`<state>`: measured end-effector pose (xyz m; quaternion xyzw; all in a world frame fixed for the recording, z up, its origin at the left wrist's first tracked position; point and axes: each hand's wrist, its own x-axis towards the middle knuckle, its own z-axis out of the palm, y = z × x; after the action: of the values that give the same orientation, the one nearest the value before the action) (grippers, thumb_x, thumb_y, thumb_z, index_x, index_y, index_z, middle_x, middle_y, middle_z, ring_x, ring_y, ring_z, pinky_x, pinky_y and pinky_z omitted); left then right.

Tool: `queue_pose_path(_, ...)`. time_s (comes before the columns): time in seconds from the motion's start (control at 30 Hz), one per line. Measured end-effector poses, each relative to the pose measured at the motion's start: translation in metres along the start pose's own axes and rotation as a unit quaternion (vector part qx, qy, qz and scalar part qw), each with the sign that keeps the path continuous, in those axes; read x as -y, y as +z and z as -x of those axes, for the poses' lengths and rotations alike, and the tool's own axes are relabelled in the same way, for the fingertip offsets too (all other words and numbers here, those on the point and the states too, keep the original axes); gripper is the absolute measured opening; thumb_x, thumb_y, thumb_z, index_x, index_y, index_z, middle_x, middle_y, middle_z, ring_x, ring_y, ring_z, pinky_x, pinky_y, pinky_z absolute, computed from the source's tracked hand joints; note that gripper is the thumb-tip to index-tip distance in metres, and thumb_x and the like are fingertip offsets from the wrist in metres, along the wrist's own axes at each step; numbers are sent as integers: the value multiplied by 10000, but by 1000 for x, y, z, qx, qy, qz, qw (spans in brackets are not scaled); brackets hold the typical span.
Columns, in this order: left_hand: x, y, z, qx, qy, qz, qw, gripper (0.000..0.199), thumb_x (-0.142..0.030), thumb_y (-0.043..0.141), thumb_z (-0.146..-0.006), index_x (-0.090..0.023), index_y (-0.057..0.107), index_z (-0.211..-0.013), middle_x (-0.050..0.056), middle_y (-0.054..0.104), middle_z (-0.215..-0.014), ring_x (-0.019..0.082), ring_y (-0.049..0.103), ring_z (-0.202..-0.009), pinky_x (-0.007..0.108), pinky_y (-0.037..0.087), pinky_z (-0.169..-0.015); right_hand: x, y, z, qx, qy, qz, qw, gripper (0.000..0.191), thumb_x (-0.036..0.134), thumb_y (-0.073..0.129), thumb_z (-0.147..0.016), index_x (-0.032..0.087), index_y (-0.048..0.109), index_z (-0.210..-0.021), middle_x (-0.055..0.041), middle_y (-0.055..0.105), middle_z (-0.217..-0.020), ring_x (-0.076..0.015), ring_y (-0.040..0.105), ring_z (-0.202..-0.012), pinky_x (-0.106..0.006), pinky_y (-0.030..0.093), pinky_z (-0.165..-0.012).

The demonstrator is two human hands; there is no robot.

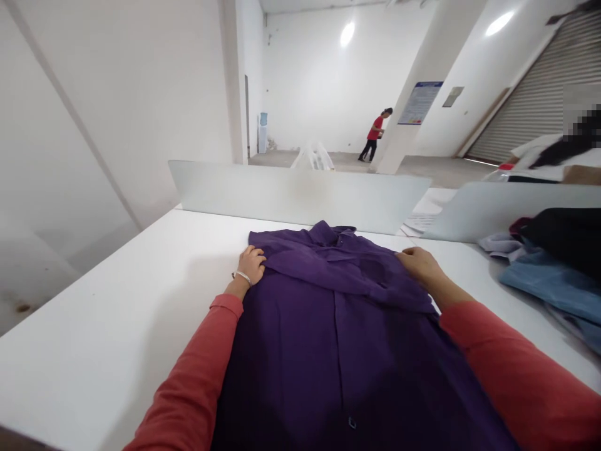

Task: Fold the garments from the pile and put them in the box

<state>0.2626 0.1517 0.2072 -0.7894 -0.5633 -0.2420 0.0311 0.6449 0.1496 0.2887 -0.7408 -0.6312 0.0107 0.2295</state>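
Observation:
A dark purple button-up shirt [305,332] lies front side up, collar toward the far side, on the white table [117,300]. One sleeve [314,269] is laid across its chest. At the shirt's left edge, below the shoulder, my left hand [252,264] has its fingers curled over the fabric; a bracelet circles that wrist. My right hand [419,263] pinches the cloth by the right shoulder, with its fingertips closed together. A small light outlined mark [352,423] shows low on the front. The lower hem is out of view.
A frosted divider [291,194] stands along the table's far edge, with a second divider [507,210] to the right. Piled clothes [558,269] lie at the right. Papers [420,220] sit between the dividers. One person [374,133] is at the back, another at far right.

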Motion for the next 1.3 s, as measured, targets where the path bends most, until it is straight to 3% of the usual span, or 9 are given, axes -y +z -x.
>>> queue_pose_path(0.1, -5, -2, 2, 2, -28, 1, 1000, 285, -164, 490, -671, -173, 650, -907, 59, 575, -1060, 256, 384, -1101, 420, 338, -946, 44, 15, -11, 20, -22, 12, 999, 233, 245, 415, -792, 192, 594, -931, -142, 608, -887, -250, 578, -835, -356, 450, -676)
queue_pose_path(0.2, -9, -3, 3, 5, -53, -1, 999, 281, -164, 501, -661, -170, 645, -902, 68, 559, -1083, 259, 375, -1118, 414, 334, -942, 101, 38, -10, 62, -127, 3, 990, 306, 238, 405, -810, 144, 540, -1068, -125, 573, -1042, -232, 540, -947, -320, 425, -791)
queue_pose_path(0.37, -16, -5, 4, 10, -76, -9, 997, 271, -162, 525, -637, -177, 639, -883, 71, 533, -1115, 271, 343, -1152, 436, 318, -943, 179, 84, -2, 137, -305, 4, 943, 285, 201, 383, -848, 157, 550, -1074, -69, 544, -1116, -173, 485, -1029, -243, 343, -886)
queue_pose_path(0.67, -22, -5, 8, -61, -118, 0, 991, 283, -127, 514, -584, -164, 634, -837, 80, 521, -1064, 265, 389, -1052, 410, 385, -856, 267, 141, -40, 202, -352, 30, 913, 311, 209, 308, -877, 126, 580, -1004, -97, 573, -1072, -179, 514, -979, -251, 364, -811)
queue_pose_path(0.83, -23, -6, 6, -47, -170, 8, 984, 253, -76, 471, -600, -155, 630, -781, 105, 532, -925, 259, 431, -924, 380, 426, -757, 293, 166, -48, 227, -312, 35, 922, 343, 315, 364, -855, 91, 582, -998, -138, 587, -1030, -207, 544, -915, -262, 396, -733)
queue_pose_path(0.93, -23, -4, 5, -44, -181, 13, 982, 237, -58, 456, -611, -165, 624, -741, 106, 524, -890, 258, 434, -893, 386, 426, -732, 301, 174, -52, 227, -286, 32, 930, 295, 261, 412, -820, 91, 582, -992, -133, 600, -993, -208, 553, -881, -255, 400, -698)
queue_pose_path(1.07, -23, -4, 5, -31, -196, 8, 980, 210, -55, 459, -605, -160, 615, -696, 111, 518, -851, 260, 435, -875, 386, 421, -723, 304, 174, -57, 198, -275, 8, 941, 282, 182, 356, -823, 127, 564, -1005, -94, 584, -1030, -190, 529, -924, -250, 386, -738)
queue_pose_path(1.3, -27, -7, 4, -29, -230, -15, 973, 173, -85, 460, -629, -147, 601, -708, 129, 511, -823, 276, 447, -865, 397, 403, -723, 299, 180, -58, 164, -260, -20, 951, 287, 209, 303, -857, 146, 534, -1014, -94, 579, -1016, -199, 511, -939, -274, 376, -765)
